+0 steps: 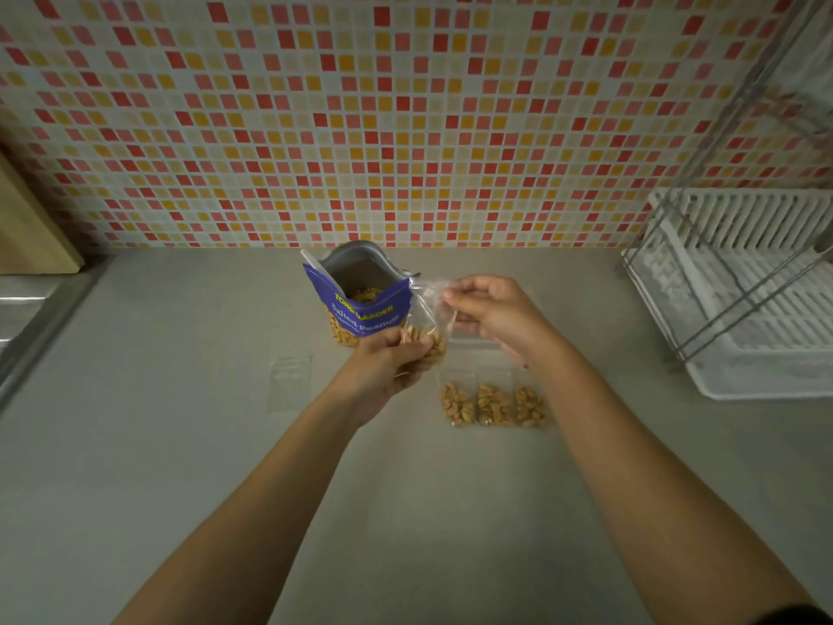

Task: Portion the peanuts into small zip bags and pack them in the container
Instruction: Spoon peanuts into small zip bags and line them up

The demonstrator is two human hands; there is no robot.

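Three filled clear zip bags lie nearer the person than the open blue foil peanut pouch. Just right of that pouch, the left hand grips a fourth clear bag by its peanut-filled bottom, and the right hand pinches its top; sealing seems next. A white plastic dish rack bounds the far right.

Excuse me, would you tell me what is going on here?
A person is portioning peanuts. The left hand grips the peanut-filled bottom of a small zip bag, while the right hand pinches its top edge. The open blue peanut pouch stands just behind. Three filled bags lie side by side on the counter to the right, and an empty bag lies flat to the left.
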